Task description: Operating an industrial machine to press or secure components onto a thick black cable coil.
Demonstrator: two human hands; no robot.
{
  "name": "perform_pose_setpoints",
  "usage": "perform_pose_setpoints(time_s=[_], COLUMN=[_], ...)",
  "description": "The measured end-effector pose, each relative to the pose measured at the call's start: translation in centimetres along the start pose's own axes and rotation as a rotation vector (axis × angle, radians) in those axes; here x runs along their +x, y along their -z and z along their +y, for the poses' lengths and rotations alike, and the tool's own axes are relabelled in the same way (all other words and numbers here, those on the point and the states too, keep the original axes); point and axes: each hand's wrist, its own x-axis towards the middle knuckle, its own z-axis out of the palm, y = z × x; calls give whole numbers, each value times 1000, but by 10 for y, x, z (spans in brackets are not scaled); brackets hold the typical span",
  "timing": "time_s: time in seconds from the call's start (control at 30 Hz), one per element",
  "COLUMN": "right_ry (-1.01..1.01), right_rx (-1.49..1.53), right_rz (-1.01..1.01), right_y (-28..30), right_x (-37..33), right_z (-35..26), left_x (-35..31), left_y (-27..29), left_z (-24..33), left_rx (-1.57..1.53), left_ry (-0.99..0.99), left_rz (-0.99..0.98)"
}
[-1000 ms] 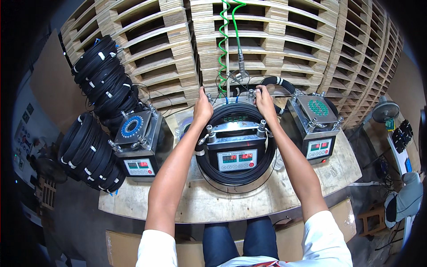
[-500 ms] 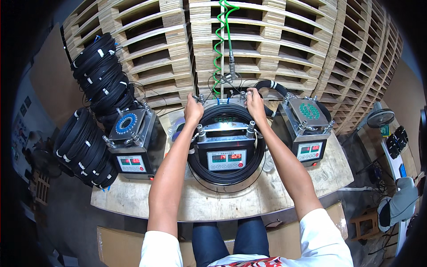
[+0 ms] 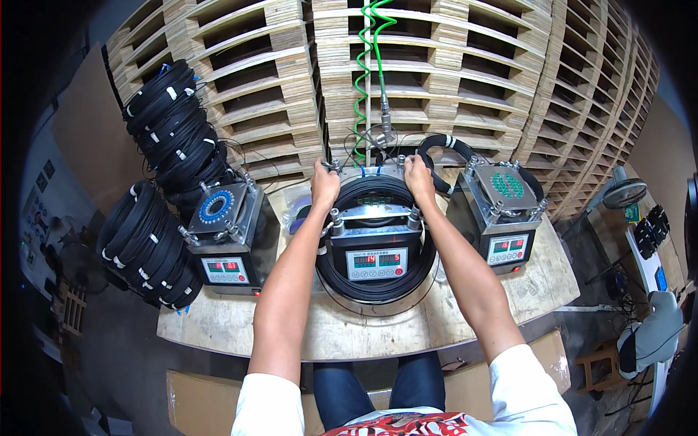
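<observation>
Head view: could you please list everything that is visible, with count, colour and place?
Table: one, pale wood, centre.
Machines with displays: three, silver and black, on the table.
Cable coil: one, black, around the centre machine.
Stacked cable coils: count unclear, black, left.
Hose: count unclear, green, top centre.
Pallets: many, pale wood, behind the table.
Cardboard: count unclear, brown, below the table.
Fan: one, grey, right.
Stool: one, brown, lower right.
Legs: two, dark blue trousers, bottom centre.
Sleeves: two, white, bottom.
Left hand: one, bare, centre machine's far left corner.
Right hand: one, bare, its far right corner.
</observation>
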Motion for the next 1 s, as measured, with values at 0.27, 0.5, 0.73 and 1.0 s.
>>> perform_pose_setpoints(time_s=[0.27, 0.5, 0.73, 1.0], right_ry=[13, 22, 96, 103], right_rx=[76, 97, 135, 157], right_rz=[58, 87, 93, 87], right_y=[-5, -5, -5, -8], right_x=[11, 5, 10, 7], right_z=[16, 11, 14, 15], left_x=[-10, -4, -2, -6], left_y=[6, 1, 0, 6], left_z=[23, 14, 13, 16], left_rx=[75, -13, 9, 52], left_ry=[86, 36, 45, 82], left_rz=[12, 14, 22, 6])
